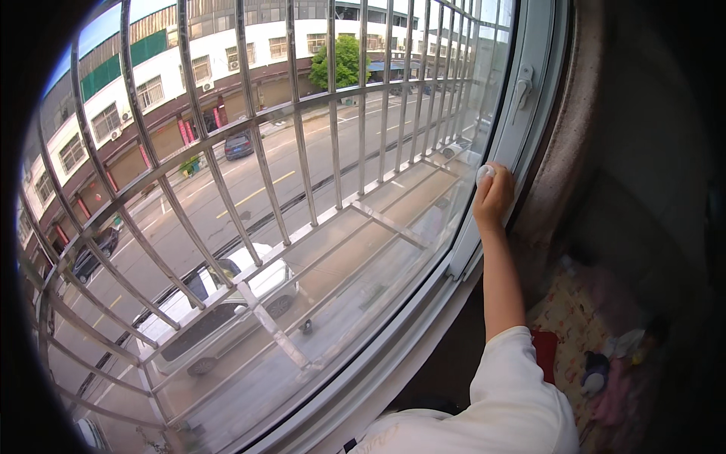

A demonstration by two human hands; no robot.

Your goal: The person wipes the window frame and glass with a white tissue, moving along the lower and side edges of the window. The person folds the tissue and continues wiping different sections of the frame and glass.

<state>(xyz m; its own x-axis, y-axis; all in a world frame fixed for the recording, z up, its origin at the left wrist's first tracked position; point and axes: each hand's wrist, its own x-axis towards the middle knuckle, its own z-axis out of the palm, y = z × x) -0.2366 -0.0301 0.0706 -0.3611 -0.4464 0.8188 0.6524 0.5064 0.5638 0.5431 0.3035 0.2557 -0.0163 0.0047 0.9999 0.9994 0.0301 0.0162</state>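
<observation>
My right hand [494, 195] is raised to the side frame of a sliding window, at the right of the view. Its fingers are closed round a small white wad [485, 174], which looks like crumpled tissue or cloth and mostly hides in the grip. The wad is at the edge of the window glass [454, 193], beside the pale window frame [473, 227]. Above the hand, a white window handle [522, 89] sits on the frame. My right arm reaches up from a white sleeve. My left hand is out of view.
Metal security bars [299, 144] stand outside the glass. Beyond them lie a street, a white van [227, 318], parked cars and a building. The lower window track [363, 356] runs along the sill. Inside at right, a patterned bedcover [567, 310] carries cloths and small items.
</observation>
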